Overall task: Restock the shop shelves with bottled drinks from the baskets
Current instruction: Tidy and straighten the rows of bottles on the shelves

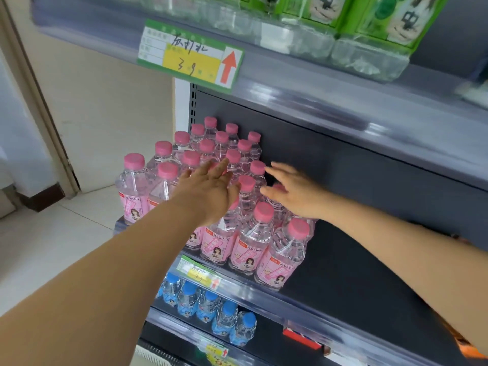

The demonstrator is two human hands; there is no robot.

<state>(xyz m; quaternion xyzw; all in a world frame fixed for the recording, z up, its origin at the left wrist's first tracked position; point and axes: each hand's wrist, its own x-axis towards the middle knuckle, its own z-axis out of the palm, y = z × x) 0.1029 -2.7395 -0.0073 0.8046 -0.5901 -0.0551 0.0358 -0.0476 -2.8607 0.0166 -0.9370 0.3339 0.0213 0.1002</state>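
Head view. The rack point(369, 207) fills most of my frame, its dark back panel running from upper left to lower right; pale floor point(39, 247) lies to its left. The top shelf point(317, 101) carries clear bottles wrapped in green packs point(369, 27), blurred. The middle shelf point(343, 273) is stocked only at its left end, where the pink bottles point(253, 233) stand upright in tight rows from the front edge back to the panel, pink caps up, labels reading PEACH SODA. Both bare arms reach in from below.

The left hand point(211, 188) lies palm down over the caps in the middle of the block, fingers straight and close together, its grip open and holding nothing. The right hand point(295, 194) is at the block's right edge, fingers spread and motion-blurred, its grip likewise open. I cannot tell whether either hand touches a cap.

On the shelf below, blue bottles point(208, 305) stand in a row near the front. A green-framed tag point(190, 52) with a yellow field and a red up-arrow hangs on the top shelf's lip. A small tag point(199, 272) of the same kind sits on the middle shelf's lip.
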